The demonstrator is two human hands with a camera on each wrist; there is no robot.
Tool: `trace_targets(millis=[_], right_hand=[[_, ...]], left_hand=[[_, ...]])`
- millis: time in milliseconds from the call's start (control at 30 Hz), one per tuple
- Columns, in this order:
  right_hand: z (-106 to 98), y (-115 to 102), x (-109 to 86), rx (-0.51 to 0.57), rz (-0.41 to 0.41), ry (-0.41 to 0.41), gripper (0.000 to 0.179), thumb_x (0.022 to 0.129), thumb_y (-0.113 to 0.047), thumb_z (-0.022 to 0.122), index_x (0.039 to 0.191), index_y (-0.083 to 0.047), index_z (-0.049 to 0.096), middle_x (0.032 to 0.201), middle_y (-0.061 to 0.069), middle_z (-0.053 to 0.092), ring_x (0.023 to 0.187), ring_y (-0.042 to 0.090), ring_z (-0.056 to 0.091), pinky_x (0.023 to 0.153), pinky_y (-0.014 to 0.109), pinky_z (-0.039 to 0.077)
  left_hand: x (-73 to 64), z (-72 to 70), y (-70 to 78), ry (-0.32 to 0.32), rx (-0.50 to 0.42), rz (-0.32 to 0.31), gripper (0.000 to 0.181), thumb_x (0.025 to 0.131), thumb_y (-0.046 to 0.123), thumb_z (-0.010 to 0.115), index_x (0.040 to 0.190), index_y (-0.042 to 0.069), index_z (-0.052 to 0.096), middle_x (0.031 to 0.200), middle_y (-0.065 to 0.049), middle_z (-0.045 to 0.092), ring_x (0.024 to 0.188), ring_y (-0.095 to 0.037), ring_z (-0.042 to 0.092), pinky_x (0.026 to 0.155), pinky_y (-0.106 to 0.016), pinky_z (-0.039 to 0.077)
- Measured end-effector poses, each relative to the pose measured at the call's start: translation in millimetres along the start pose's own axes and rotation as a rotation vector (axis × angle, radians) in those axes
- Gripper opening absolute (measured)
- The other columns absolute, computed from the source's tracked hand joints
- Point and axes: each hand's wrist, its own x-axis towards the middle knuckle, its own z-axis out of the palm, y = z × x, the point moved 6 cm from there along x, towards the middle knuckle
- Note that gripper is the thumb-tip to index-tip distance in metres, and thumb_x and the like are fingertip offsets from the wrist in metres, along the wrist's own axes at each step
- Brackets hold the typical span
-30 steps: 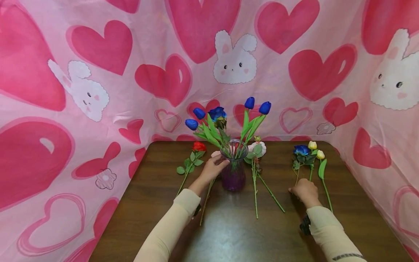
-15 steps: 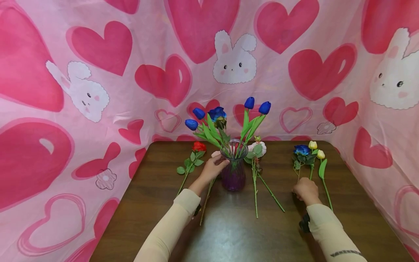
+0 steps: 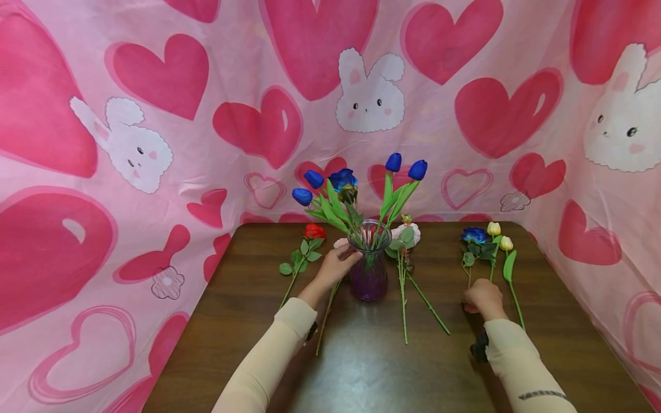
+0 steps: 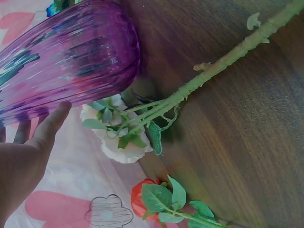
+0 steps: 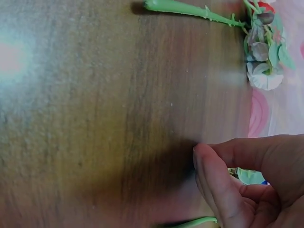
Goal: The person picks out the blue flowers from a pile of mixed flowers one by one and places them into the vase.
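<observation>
My left hand (image 3: 338, 265) holds the side of a purple ribbed glass vase (image 3: 369, 281) near its neck, with the thumb in front. In the left wrist view the fingers lie against the purple glass (image 4: 85, 57). Several blue tulips (image 3: 393, 162) and a blue rose (image 3: 342, 180) fan out of the vase. At the right, my right hand (image 3: 484, 299) pinches the stem of another blue rose (image 3: 475, 235) lying on the table. The right wrist view shows thumb and index finger (image 5: 213, 166) together, hiding the stem between them.
Two pale yellow tulips (image 3: 505, 244) lie beside the right hand. White-pink flowers (image 3: 408, 235) with long stems lie right of the vase. A red rose (image 3: 314, 231) is on the left, and a pale rose (image 4: 124, 142) lies behind the vase. A patterned cloth (image 3: 439, 189) surrounds the brown table (image 3: 351, 378).
My right hand has shifted slightly, its fingers closing in further, and the blue rose by it has moved a little. My left hand and the vase have stayed still.
</observation>
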Motion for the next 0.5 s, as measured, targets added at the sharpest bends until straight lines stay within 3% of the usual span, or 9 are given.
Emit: trace_targets(millis=[233,500], right_hand=[[4,2,-0.2,0.02,-0.007,0.026,0.022,0.083,-0.011,0.059,0.081,0.011,0.06,0.052,0.001,0.062,0.05,0.015,0.065,0.088,0.057,0.044],[-1,-8,-0.8,0.011,-0.057,0.096,0.025,0.084,-0.015,0.059,0.066,0.0,0.065,0.059,0.008,0.062,0.062,0.028,0.06,0.068,0.048,0.051]], left_hand=[[14.3,3.5,-35.3,0.014,-0.018,-0.024,0.047,0.097,0.02,0.063,0.136,-0.003,0.053,0.129,-0.021,0.059,0.122,-0.033,0.054,0.093,-0.04,0.05],[15.0,3.9,-37.8,0.037,-0.015,-0.01,0.047,0.096,0.025,0.063,0.135,0.0,0.055,0.127,-0.017,0.061,0.119,-0.029,0.057,0.092,-0.038,0.05]])
